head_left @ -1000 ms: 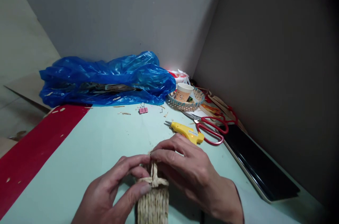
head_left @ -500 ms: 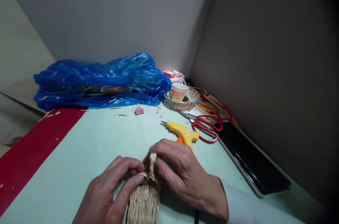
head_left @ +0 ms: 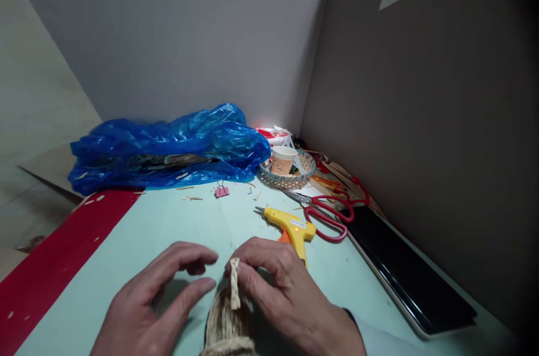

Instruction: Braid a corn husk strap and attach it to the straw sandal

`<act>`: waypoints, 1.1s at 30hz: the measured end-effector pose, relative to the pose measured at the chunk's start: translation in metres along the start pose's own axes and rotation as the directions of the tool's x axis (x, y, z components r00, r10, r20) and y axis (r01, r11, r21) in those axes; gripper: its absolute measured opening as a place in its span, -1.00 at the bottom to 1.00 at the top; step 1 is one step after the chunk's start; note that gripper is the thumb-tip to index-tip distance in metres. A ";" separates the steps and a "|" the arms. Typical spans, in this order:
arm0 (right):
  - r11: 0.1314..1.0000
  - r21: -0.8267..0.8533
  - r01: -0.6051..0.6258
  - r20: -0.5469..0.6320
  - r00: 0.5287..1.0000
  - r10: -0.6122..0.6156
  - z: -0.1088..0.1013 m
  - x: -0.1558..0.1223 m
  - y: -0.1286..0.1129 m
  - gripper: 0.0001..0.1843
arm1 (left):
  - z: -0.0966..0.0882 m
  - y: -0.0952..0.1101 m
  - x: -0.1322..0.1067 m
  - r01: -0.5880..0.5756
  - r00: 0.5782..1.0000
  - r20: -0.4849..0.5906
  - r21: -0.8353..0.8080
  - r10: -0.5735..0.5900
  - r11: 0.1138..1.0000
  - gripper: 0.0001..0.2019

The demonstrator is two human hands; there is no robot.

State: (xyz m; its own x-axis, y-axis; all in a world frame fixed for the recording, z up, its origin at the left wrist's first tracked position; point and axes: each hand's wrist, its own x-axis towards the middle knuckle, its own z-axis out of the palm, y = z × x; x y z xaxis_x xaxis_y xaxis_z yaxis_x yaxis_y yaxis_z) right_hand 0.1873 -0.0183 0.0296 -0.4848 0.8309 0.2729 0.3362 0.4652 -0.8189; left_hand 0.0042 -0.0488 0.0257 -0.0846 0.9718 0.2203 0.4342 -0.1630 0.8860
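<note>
Pale green tabletop (head_left: 168, 227) bears a woven straw piece (head_left: 227, 327) at its near edge. The right hand (head_left: 290, 294) pinches its upright braided straw strip (head_left: 234, 288); the left hand (head_left: 151, 300) hovers open beside it, apparently not touching. A yellow glue gun (head_left: 290, 226) lies just beyond.

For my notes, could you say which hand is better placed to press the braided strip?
Likely right: the right hand pinches the braided strip on the woven straw piece; the left hand hovers open.
</note>
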 end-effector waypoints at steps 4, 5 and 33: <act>0.999 -0.039 0.017 -0.027 0.999 -0.018 0.005 0.000 0.002 -0.72 | 0.004 0.006 0.004 -0.157 0.987 0.030 0.030 0.156 0.987 -0.82; 0.998 -0.054 0.025 -0.036 0.999 -0.027 0.007 0.000 0.003 -0.72 | 0.005 0.008 0.005 -0.189 0.980 0.067 0.015 0.188 0.982 -0.80; 0.270 -0.961 -0.067 -0.038 0.993 0.110 -0.088 -0.010 0.076 -0.63 | 0.007 0.007 0.022 0.355 0.912 0.015 -0.528 -0.410 0.772 -0.74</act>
State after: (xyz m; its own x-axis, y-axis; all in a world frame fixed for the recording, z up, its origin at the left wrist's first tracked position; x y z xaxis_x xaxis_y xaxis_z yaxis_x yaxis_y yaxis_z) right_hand 0.2891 0.0354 0.0094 -0.4135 0.8882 0.2005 0.8988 0.3630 0.2457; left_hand 0.0112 -0.0275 0.0339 -0.2414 0.9557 -0.1683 -0.1683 0.1296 0.9772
